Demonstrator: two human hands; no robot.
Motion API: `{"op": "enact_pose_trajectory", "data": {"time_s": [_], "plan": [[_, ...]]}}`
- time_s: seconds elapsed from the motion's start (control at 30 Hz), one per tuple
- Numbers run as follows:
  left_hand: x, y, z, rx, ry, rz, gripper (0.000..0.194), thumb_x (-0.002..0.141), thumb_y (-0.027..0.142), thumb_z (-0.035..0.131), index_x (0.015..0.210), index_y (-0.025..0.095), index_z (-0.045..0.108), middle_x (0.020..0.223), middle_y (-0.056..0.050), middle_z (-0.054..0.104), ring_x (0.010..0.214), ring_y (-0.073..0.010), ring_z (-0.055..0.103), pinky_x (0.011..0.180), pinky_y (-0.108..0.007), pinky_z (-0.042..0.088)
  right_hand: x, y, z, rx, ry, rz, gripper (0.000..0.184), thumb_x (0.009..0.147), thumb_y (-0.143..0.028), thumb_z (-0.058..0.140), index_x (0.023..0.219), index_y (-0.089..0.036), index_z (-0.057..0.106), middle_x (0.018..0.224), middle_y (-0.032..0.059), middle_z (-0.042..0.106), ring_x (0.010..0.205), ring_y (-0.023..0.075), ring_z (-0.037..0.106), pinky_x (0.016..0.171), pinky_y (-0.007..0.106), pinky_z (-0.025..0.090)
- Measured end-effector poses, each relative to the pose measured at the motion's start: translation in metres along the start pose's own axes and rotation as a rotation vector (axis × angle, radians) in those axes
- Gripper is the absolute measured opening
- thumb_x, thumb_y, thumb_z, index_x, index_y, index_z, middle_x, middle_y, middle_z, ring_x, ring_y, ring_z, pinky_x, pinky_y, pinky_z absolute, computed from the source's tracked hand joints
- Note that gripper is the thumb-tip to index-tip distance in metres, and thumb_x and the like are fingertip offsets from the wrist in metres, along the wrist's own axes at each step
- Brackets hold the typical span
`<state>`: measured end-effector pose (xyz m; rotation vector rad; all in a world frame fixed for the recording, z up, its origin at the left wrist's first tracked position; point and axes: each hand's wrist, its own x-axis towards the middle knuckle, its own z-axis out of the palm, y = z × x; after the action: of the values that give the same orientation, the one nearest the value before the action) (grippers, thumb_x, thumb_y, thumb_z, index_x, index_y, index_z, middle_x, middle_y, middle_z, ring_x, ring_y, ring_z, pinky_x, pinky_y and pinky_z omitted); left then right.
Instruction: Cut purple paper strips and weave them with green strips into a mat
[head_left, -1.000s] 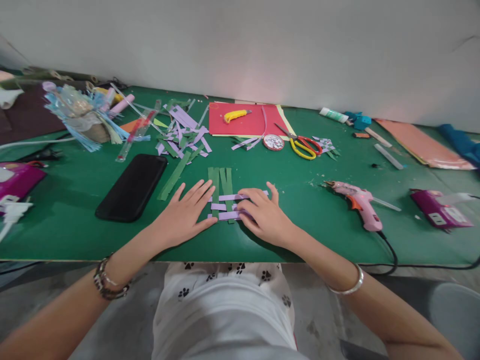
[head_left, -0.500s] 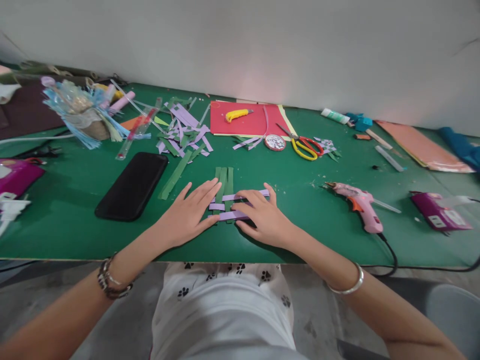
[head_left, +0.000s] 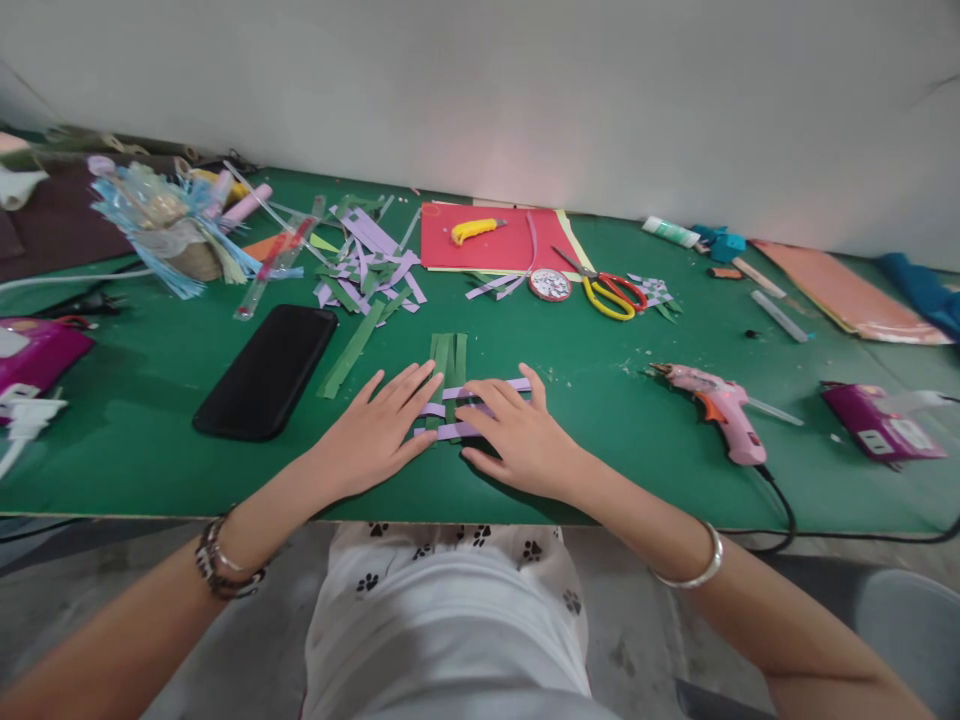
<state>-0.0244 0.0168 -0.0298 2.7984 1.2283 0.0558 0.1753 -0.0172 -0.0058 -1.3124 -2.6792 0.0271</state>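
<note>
Green paper strips [head_left: 448,352] run away from me on the table, crossed by several purple paper strips [head_left: 452,431] in a small weave. My left hand [head_left: 382,425] lies with fingers spread at the weave's left edge, fingertips touching it. Over its right side rests my right hand [head_left: 517,430], fingers apart and pressing on the purple strips. Parts of the strips are hidden under that hand. A loose green strip [head_left: 351,350] lies beyond my left hand, close to a black phone [head_left: 266,372].
Behind the weave are a pile of paper strips [head_left: 371,250], a red sheet [head_left: 442,240] with a yellow cutter [head_left: 478,231], and scissors [head_left: 611,298]. A pink glue gun [head_left: 716,405] lies at right with its cord, near a purple power socket [head_left: 881,422]. The table's front edge is close.
My right hand has shifted slightly left over the weave, its fingers bending a little on the purple strips. My left hand stays nearly in place.
</note>
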Motion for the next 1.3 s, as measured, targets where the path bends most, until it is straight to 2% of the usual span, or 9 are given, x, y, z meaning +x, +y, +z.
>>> {"op": "enact_pose_trajectory", "data": {"time_s": [0.2,0.3,0.43,0.6,0.73,0.87,0.97,1.13,1.3], "plan": [[-0.001,0.003,0.001,-0.012,0.043,-0.018,0.068,0.087,0.056,0.008,0.137,0.014,0.024,0.143,-0.009,0.025,0.131,-0.0225,0.022,0.105,-0.041,0.023,0.000,0.000,0.003,0.008,0.071,0.037,0.024,0.084,-0.034,0.042,0.094,-0.018,0.057,0.114,0.0097,0.055,0.105,0.0206,0.049,0.101,0.049,0.006],[-0.002,0.005,0.000,-0.010,0.028,-0.052,0.065,0.088,0.053,0.006,0.136,0.014,0.025,0.142,-0.008,0.027,0.131,-0.0218,0.022,0.105,-0.040,0.024,-0.002,0.004,0.002,0.060,0.046,0.074,0.020,0.083,-0.032,0.045,0.091,-0.017,0.056,0.107,0.0079,0.058,0.100,0.0200,0.052,0.097,0.048,0.013],[-0.001,0.003,0.001,0.004,-0.021,-0.071,0.065,0.088,0.051,0.004,0.136,0.013,0.025,0.143,-0.006,0.025,0.132,-0.0210,0.019,0.106,-0.041,0.020,-0.001,0.006,0.002,0.077,-0.005,0.023,0.016,0.083,-0.026,0.046,0.093,-0.018,0.055,0.104,0.0060,0.058,0.099,0.0193,0.052,0.092,0.043,0.019],[0.001,-0.002,-0.003,-0.010,-0.079,-0.004,0.066,0.087,0.055,0.006,0.138,0.014,0.018,0.144,-0.006,0.020,0.133,-0.0211,0.016,0.107,-0.043,0.015,0.003,0.001,0.003,-0.027,0.003,-0.003,0.017,0.086,-0.021,0.039,0.089,-0.018,0.056,0.103,0.0068,0.058,0.094,0.0186,0.052,0.090,0.041,0.018],[0.003,-0.002,-0.008,-0.052,-0.084,0.003,0.064,0.088,0.053,0.006,0.138,0.016,0.020,0.143,-0.005,0.023,0.132,-0.0212,0.019,0.107,-0.042,0.014,0.005,-0.002,0.003,-0.067,0.030,-0.008,0.016,0.085,-0.025,0.042,0.089,-0.018,0.056,0.106,0.0079,0.058,0.094,0.0201,0.051,0.090,0.042,0.017],[0.005,0.001,-0.008,-0.127,-0.030,-0.095,0.060,0.090,0.047,0.005,0.137,0.014,0.022,0.141,-0.006,0.030,0.130,-0.0187,0.026,0.105,-0.039,0.023,0.006,-0.002,0.003,-0.071,0.021,-0.016,0.017,0.084,-0.028,0.046,0.091,-0.017,0.056,0.108,0.0090,0.057,0.096,0.0213,0.051,0.089,0.042,0.020],[0.007,0.003,-0.005,-0.114,-0.011,-0.145,0.057,0.090,0.041,0.007,0.136,0.012,0.025,0.141,-0.007,0.029,0.131,-0.0190,0.023,0.105,-0.041,0.022,0.009,-0.002,0.003,-0.074,0.005,-0.026,0.017,0.083,-0.029,0.047,0.091,-0.017,0.057,0.110,0.0091,0.056,0.096,0.0214,0.051,0.089,0.042,0.020],[0.006,0.005,-0.002,-0.141,-0.032,-0.081,0.054,0.090,0.037,0.012,0.137,0.011,0.020,0.142,-0.007,0.028,0.131,-0.0189,0.022,0.106,-0.043,0.021,0.014,-0.004,0.004,-0.051,-0.009,-0.035,0.018,0.083,-0.029,0.049,0.095,-0.018,0.057,0.113,0.0092,0.054,0.099,0.0216,0.050,0.090,0.043,0.020],[0.007,0.006,-0.006,-0.196,-0.011,-0.008,0.053,0.091,0.037,0.016,0.137,0.012,0.018,0.144,-0.010,0.022,0.131,-0.0185,0.022,0.105,-0.039,0.024,0.015,-0.003,0.002,0.027,-0.038,-0.024,0.019,0.084,-0.028,0.045,0.096,-0.020,0.057,0.111,0.0078,0.055,0.099,0.0205,0.050,0.090,0.041,0.023]]}}
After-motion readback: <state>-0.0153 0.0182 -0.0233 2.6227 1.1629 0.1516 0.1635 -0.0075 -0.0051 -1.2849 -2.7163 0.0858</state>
